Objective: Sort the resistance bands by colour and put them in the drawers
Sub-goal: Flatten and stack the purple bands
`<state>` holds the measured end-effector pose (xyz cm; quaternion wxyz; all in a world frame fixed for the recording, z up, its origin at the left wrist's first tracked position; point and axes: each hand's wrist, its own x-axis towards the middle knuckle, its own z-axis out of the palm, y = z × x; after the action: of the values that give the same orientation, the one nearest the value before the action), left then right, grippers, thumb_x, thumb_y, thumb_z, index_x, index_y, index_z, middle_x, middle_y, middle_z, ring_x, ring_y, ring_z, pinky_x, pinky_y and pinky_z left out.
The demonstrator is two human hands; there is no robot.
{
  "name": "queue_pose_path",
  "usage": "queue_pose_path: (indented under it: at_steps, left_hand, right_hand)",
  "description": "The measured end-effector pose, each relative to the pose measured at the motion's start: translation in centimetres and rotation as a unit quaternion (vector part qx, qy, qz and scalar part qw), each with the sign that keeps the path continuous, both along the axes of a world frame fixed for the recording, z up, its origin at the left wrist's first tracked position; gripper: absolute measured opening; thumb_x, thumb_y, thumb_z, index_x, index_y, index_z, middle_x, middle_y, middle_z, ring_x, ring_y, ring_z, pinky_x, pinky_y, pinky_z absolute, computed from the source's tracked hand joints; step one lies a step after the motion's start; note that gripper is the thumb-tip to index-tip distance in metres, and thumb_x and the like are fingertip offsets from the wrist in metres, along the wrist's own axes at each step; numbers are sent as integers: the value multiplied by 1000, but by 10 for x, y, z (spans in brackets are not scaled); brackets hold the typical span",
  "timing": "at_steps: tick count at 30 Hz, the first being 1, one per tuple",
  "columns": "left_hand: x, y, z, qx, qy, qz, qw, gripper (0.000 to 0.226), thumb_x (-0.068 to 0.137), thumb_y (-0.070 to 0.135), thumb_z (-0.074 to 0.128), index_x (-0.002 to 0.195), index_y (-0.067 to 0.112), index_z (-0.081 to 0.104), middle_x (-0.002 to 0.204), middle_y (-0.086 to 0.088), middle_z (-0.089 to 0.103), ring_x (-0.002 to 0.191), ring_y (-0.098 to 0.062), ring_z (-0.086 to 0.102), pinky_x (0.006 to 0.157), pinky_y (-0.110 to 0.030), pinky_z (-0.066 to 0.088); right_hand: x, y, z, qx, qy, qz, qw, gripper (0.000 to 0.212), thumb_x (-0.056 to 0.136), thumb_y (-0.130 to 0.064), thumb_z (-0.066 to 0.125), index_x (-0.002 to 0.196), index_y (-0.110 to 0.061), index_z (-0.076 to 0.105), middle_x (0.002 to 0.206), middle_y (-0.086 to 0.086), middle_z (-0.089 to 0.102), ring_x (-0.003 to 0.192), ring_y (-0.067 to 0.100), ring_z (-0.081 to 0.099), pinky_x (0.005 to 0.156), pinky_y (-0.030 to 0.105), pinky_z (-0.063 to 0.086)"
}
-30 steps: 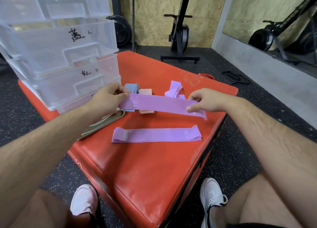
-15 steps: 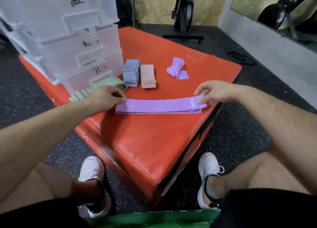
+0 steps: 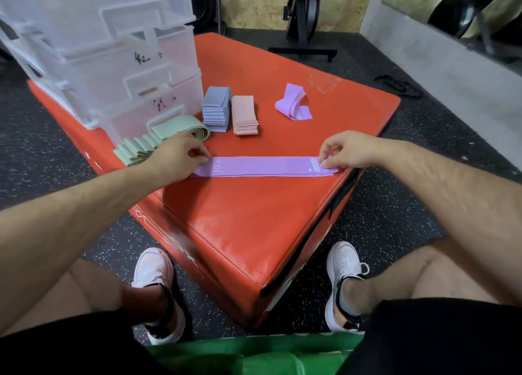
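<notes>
The purple bands (image 3: 262,166) are laid flat in a stack across the near part of the red padded box (image 3: 254,219), stretched between the two hands. Their left end is pinched by the curled fingers of the left hand (image 3: 175,157), and their labelled right end is pinched between thumb and forefinger of the right hand (image 3: 347,148). The drawers (image 3: 113,49) are set well behind, at the box's far left.

An exercise machine (image 3: 303,13) is standing at 12 o'clock on speckled black flooring (image 3: 381,219), a black strap (image 3: 399,86) lying at 2 o'clock.
</notes>
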<state>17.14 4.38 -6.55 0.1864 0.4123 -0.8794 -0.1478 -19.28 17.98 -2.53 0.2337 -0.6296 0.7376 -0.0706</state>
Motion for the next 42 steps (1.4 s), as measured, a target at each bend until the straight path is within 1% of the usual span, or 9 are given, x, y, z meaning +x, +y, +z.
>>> queue_pose_path:
  at_steps: [3,11,16,22,27,30,34,38,42]
  left_hand:
    - [-2,2,4,-11,-10,-4,1000,10,80,8,74,88,12,78,94,-6,62,91,-18,56,85,-23,41]
    - [-45,0,18,-41,44,1,998,8,78,11,72,81,15,78,82,-2,67,80,-19,61,77,-24,44]
    - [-103,-15,26,4,79,2,997,6,83,22,72,87,21,76,90,4,60,81,-10,54,76,-23,39]
    - [-161,-37,29,-29,76,-33,996,11,84,27,68,92,24,76,92,4,63,90,-19,60,88,-31,45]
    - [-190,-51,34,16,81,-27,996,19,83,36,64,97,29,74,103,0,63,95,-22,59,89,-37,47]
    - [-196,-55,36,51,87,-32,994,26,76,45,57,94,32,72,102,2,61,96,-22,57,89,-38,48]
    - [-196,-62,35,60,94,-8,994,18,84,23,62,101,27,68,101,3,58,93,-20,58,89,-37,49]
    - [-190,-58,41,80,122,-3,989,25,84,18,61,108,27,62,108,2,58,86,-17,58,78,-30,49]
    - [-181,-40,50,100,159,-5,982,30,85,15,58,110,32,54,113,3,48,80,-20,61,65,-26,51]
  right_hand:
    - [0,-2,0,1,34,14,999,5,86,-22,75,88,-26,72,70,-8,54,63,12,48,58,26,36]
    - [8,-35,16,-73,79,27,994,6,88,-40,69,87,-34,71,82,-14,54,76,1,49,74,29,38]
    - [16,-72,13,-86,91,30,992,7,93,-35,64,98,-32,70,104,-5,61,96,17,60,84,32,47]
    - [13,-124,-8,-57,141,-2,988,27,96,-37,59,121,-39,66,135,11,44,123,34,49,109,39,38]
    - [7,-150,-13,-58,95,-54,992,27,94,-43,56,119,-46,64,124,3,60,124,34,39,106,39,36]
    - [2,-158,-16,-63,36,-74,995,23,93,-43,59,115,-44,68,111,-7,62,117,26,48,103,35,40]
    - [5,-155,-3,-124,-148,-121,974,28,93,-13,64,117,-25,73,95,-9,61,77,2,53,65,11,39]
    - [7,-144,15,-153,-214,-159,952,50,83,11,48,111,-22,73,96,-7,64,81,9,59,63,14,44]
    - [12,-121,32,-180,-294,-159,925,51,83,17,48,118,-14,69,106,-3,65,66,9,58,60,17,52]
